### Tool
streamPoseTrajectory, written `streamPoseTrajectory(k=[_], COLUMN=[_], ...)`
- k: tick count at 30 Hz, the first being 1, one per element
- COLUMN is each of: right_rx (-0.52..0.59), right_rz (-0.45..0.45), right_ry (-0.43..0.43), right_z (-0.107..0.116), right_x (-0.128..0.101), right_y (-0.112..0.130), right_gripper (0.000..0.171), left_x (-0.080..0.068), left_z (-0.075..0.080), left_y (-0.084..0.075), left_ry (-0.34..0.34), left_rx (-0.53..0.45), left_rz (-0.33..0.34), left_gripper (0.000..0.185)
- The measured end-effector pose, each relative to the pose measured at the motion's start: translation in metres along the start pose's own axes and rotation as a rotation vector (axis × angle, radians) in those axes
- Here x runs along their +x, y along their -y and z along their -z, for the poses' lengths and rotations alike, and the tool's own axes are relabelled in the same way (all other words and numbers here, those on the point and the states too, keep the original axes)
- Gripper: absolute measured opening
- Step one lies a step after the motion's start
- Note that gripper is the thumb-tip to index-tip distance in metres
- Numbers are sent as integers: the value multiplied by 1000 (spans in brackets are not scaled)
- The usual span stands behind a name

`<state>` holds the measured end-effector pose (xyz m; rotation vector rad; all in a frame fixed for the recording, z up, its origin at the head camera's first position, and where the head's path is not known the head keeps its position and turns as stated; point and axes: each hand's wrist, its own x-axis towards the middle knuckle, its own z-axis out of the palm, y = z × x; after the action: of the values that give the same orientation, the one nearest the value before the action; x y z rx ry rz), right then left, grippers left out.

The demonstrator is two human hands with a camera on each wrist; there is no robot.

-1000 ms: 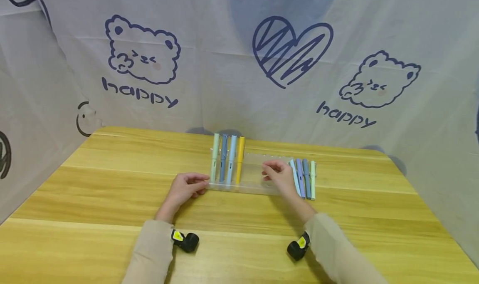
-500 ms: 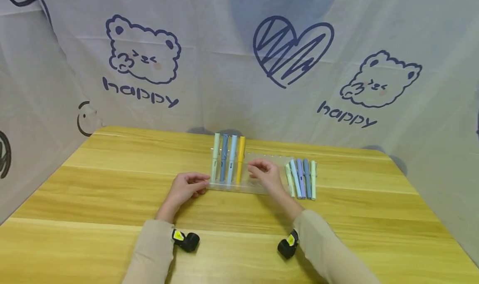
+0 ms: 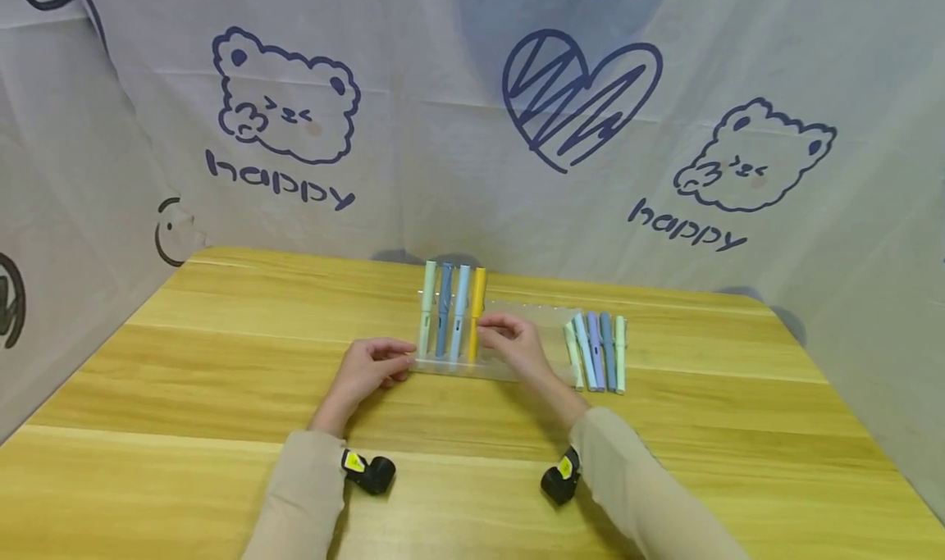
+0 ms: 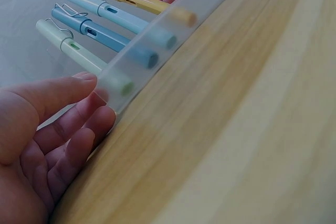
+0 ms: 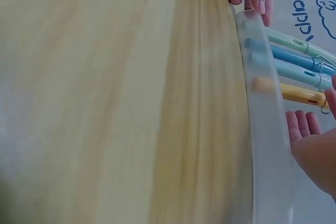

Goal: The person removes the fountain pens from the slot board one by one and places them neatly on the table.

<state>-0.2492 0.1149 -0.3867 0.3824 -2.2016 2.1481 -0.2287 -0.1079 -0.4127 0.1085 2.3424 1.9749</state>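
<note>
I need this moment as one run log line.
left grip: holds left end of rack; right grip: at yellow pen, contact unclear; in rack: yellow pen plus three pens; rack's right end: five loose pens

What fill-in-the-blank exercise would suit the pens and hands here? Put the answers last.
The left half of the clear pen rack bears ____ pens.
The rack's pen nearest the right hand is coloured ____.
In the head view, the left hand touches the rack's ____ end.
Of the five pens grouped at the right, the middle pen is ____.
Missing words: four; yellow; left; purple.
</note>
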Motion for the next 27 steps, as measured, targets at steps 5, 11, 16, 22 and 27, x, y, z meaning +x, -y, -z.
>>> streamPoseTrajectory(k=[5,11,16,22,27], right_rx=[-8,-1,3,2,-4], right_rz=[-3,14,33,39,38], right_ry=[43,65,76,87,99], right_z=[-2,-3,-4,-5,-4], right_x=[1,3,4,4,4], right_y=[-1,-3,-5,-7,-7], right_gripper=[23,23,22,23,24], left_x=[0,1,1,1,0], left_z=[0,0,0,0,0], left_y=[-1,0,1,2,1], left_ry=[1,4,5,4,8], left_rx=[1,3,-1,5,2], left_rz=[-3,-15,-12,-15,-14], left_gripper=[23,22,22,23,23])
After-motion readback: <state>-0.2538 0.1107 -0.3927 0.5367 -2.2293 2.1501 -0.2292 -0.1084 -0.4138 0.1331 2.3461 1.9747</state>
